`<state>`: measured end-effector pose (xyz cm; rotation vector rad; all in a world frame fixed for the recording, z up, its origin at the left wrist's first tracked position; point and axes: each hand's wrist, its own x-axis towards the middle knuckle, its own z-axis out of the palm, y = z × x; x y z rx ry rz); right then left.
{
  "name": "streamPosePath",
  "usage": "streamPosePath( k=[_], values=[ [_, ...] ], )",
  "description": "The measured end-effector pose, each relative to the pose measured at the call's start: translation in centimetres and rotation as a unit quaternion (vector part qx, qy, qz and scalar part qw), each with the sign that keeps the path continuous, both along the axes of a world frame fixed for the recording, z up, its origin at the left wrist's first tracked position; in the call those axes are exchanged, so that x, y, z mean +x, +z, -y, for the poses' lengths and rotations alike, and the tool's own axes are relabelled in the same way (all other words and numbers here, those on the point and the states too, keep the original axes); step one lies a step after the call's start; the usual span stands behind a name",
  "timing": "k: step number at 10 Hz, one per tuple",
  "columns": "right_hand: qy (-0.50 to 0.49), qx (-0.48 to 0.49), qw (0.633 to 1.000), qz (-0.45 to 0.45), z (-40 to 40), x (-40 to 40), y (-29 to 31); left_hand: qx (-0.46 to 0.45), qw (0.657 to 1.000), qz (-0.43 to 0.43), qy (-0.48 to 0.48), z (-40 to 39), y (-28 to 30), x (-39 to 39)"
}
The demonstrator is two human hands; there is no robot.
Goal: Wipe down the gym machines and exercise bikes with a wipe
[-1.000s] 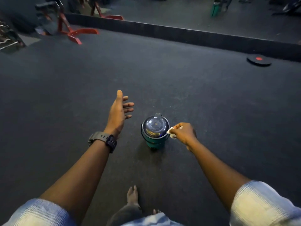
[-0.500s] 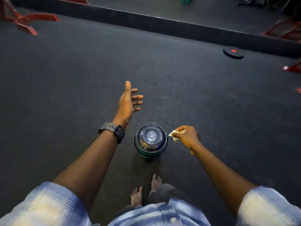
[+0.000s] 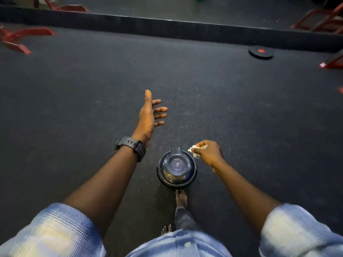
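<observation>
Right hand (image 3: 208, 153) pinches crumpled white wipe (image 3: 194, 151) just above-right of domed-lid container (image 3: 176, 166), lower centre; left hand (image 3: 150, 115) spread wide, holding nothing, frame centre

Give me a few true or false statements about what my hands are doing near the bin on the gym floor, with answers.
1. The right hand pinches a crumpled wipe. True.
2. The left hand grips the bin. False: it is open, held in the air, touching nothing.
3. The bin's lid is on. True.
4. A watch sits on the right wrist. False: it is on the left wrist.
5. The person wears shoes. False: a bare foot shows by the bin.
</observation>
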<state>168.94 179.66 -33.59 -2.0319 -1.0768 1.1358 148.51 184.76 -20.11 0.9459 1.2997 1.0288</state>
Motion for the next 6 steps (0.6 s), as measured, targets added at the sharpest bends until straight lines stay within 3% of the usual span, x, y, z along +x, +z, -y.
streamPosePath(
  k=[6],
  values=[
    [0.023,-0.005,0.999,0.029,-3.5,-1.1,-0.7,-0.028,1.000,-0.004,0.003,-1.4,-2.3,-0.1]
  ],
)
